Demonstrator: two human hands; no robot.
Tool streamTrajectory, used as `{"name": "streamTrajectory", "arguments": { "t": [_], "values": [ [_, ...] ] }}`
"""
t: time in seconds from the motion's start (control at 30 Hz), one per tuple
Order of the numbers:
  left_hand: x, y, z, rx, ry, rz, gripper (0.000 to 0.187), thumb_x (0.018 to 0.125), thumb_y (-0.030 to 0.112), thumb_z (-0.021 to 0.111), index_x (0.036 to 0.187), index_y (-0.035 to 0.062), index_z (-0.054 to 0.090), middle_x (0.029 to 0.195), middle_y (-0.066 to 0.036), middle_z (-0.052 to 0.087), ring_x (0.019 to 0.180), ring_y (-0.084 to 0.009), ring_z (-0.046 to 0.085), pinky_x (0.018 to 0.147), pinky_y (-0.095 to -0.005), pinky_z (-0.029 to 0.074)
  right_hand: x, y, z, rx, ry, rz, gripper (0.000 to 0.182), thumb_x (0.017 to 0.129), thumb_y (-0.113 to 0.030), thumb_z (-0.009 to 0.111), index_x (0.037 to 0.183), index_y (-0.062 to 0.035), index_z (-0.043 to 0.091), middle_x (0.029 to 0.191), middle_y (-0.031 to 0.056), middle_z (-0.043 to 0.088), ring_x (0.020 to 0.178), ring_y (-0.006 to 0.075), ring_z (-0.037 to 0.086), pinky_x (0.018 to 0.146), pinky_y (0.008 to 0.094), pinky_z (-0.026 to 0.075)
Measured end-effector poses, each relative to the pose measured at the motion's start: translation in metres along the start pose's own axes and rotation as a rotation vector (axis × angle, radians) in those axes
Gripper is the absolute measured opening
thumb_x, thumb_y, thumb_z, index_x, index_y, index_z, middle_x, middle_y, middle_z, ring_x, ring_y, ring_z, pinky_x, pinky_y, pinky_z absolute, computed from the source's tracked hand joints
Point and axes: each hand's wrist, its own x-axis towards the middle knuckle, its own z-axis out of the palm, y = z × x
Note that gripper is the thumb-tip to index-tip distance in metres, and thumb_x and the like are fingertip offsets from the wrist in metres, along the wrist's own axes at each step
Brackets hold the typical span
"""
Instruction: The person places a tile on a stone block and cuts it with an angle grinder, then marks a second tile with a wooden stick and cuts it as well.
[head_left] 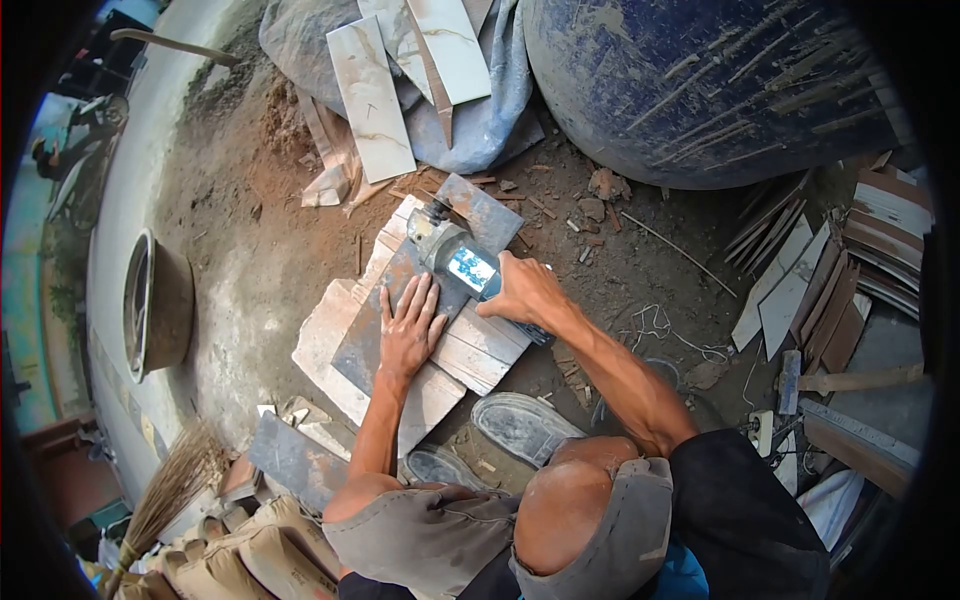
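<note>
My right hand (525, 290) is wrapped round the blue body of an angle grinder (440, 245), whose grey metal head points up and to the left. Its disc cannot be made out. The grinder rests over a dusty grey tile (360, 350) that slants across several pale, scored slabs (325, 330) on the ground. My left hand (408, 328) lies flat on the grey tile, fingers stretched out just below the grinder's head and holding nothing. The tile's far end (485, 210) shows beyond the tool.
White marbled tiles (370, 100) lie on a tarp at the back. A big blue drum (700, 80) stands back right, with stacked tile pieces (890, 230) below it. At left are a bucket (165, 305) and a broom (175, 480). Sandals (520, 425) are by the slabs.
</note>
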Motion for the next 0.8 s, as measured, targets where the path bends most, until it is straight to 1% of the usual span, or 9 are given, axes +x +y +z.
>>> {"name": "streamTrajectory", "arguments": {
  "t": [0.1, 0.23, 0.3, 0.33, 0.37, 0.43, 0.47, 0.7, 0.8],
  "values": [
    [0.002, -0.003, 0.002, -0.014, 0.010, -0.001, 0.048, 0.088, 0.034, 0.055, 0.130, 0.0101, 0.049, 0.140, -0.004, 0.042, 0.131, -0.0187, 0.036, 0.111, -0.0523, 0.011, -0.004, 0.004, 0.002, 0.036, 0.043, -0.043, 0.067, 0.057, -0.034, 0.075, 0.101, 0.0120, 0.052, 0.088, 0.0304, 0.062, 0.084, 0.0404, 0.063, 0.076, 0.0422, 0.051],
    [-0.004, -0.002, 0.003, -0.024, 0.014, 0.003, 0.057, 0.085, 0.034, 0.061, 0.132, 0.0065, 0.045, 0.140, -0.008, 0.042, 0.131, -0.0217, 0.036, 0.111, -0.0518, 0.014, -0.017, -0.011, -0.006, 0.064, 0.099, -0.080, 0.065, 0.058, -0.033, 0.075, 0.101, 0.0092, 0.051, 0.087, 0.0285, 0.062, 0.082, 0.0403, 0.063, 0.075, 0.0435, 0.050],
    [-0.005, -0.003, 0.004, -0.095, 0.145, -0.180, 0.070, 0.079, 0.037, 0.067, 0.134, 0.0038, 0.040, 0.141, -0.012, 0.040, 0.132, -0.0257, 0.035, 0.110, -0.0522, 0.016, -0.018, -0.015, -0.009, 0.068, 0.117, -0.102, 0.062, 0.058, -0.032, 0.075, 0.097, 0.0083, 0.051, 0.086, 0.0286, 0.062, 0.082, 0.0406, 0.063, 0.075, 0.0443, 0.050],
    [-0.006, -0.005, 0.005, -0.061, 0.146, -0.226, 0.082, 0.074, 0.041, 0.072, 0.136, 0.0028, 0.035, 0.143, -0.015, 0.036, 0.133, -0.0296, 0.032, 0.109, -0.0538, 0.017, -0.019, -0.015, -0.010, 0.065, 0.128, -0.121, 0.058, 0.058, -0.032, 0.075, 0.094, 0.0073, 0.051, 0.086, 0.0288, 0.062, 0.082, 0.0409, 0.063, 0.076, 0.0450, 0.051],
    [-0.009, -0.005, 0.006, -0.061, 0.148, -0.219, 0.082, 0.074, 0.041, 0.072, 0.136, 0.0028, 0.035, 0.143, -0.015, 0.036, 0.133, -0.0296, 0.032, 0.109, -0.0538, 0.017, -0.019, -0.014, -0.010, 0.067, 0.135, -0.119, 0.058, 0.058, -0.032, 0.075, 0.094, 0.0073, 0.051, 0.086, 0.0288, 0.062, 0.082, 0.0409, 0.063, 0.076, 0.0450, 0.051],
    [-0.013, -0.006, 0.008, -0.065, 0.161, -0.404, 0.087, 0.073, 0.045, 0.072, 0.138, 0.0032, 0.032, 0.144, -0.016, 0.031, 0.134, -0.0316, 0.029, 0.108, -0.0554, 0.017, -0.016, -0.009, -0.006, 0.045, 0.138, -0.111, 0.063, 0.058, -0.032, 0.075, 0.100, 0.0081, 0.051, 0.086, 0.0278, 0.062, 0.082, 0.0405, 0.063, 0.074, 0.0446, 0.049],
    [-0.015, -0.007, 0.007, -0.069, 0.145, -0.448, 0.090, 0.072, 0.048, 0.071, 0.138, 0.0033, 0.031, 0.146, -0.017, 0.028, 0.135, -0.0334, 0.026, 0.108, -0.0566, 0.016, -0.015, -0.007, -0.005, 0.046, 0.136, -0.111, 0.063, 0.058, -0.032, 0.075, 0.100, 0.0081, 0.051, 0.086, 0.0278, 0.062, 0.082, 0.0405, 0.063, 0.074, 0.0446, 0.049],
    [-0.017, -0.009, 0.008, -0.024, 0.117, -0.445, 0.087, 0.074, 0.051, 0.068, 0.138, 0.0043, 0.032, 0.145, -0.017, 0.029, 0.134, -0.0335, 0.026, 0.108, -0.0558, 0.016, -0.011, -0.003, -0.004, 0.045, 0.064, -0.058, 0.065, 0.057, -0.032, 0.075, 0.101, 0.0090, 0.051, 0.087, 0.0283, 0.063, 0.083, 0.0398, 0.063, 0.075, 0.0436, 0.050],
    [-0.016, -0.010, 0.009, -0.003, 0.142, -0.420, 0.086, 0.074, 0.050, 0.068, 0.137, 0.0044, 0.034, 0.144, -0.017, 0.031, 0.134, -0.0332, 0.026, 0.108, -0.0551, 0.017, -0.008, -0.002, -0.001, 0.038, 0.050, -0.045, 0.066, 0.057, -0.033, 0.075, 0.102, 0.0098, 0.051, 0.088, 0.0284, 0.063, 0.083, 0.0397, 0.063, 0.075, 0.0431, 0.050]
  ]
}}
